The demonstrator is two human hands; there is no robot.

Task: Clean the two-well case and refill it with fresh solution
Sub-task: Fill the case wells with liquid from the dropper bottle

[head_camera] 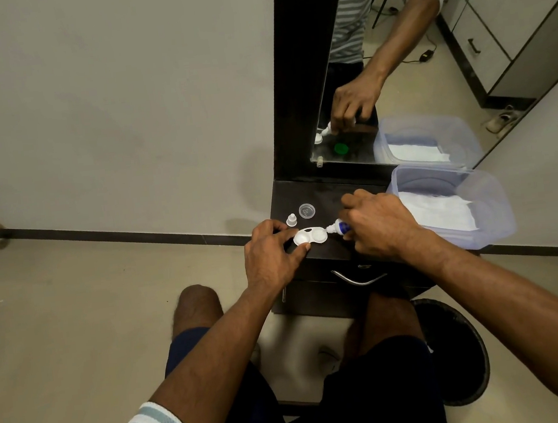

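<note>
Two-well case (310, 236) sat pinched steady by our left hand (271, 253) so the solution bottle (339, 228), gripped in our right hand (380, 224), could aim its nozzle at the nearer well.

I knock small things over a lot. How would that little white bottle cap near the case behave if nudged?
The white cap stands upright, free on the dark tabletop, beyond the left hand. Small and probably hollow plastic, it is likely very light. Being tapered, it would probably tip easily and then roll in a curve.

A home room: a dark dressing table (303, 191) with mirror (426, 58), drawer handle (358, 278), shoes (502, 117) on tiled floor.
</note>
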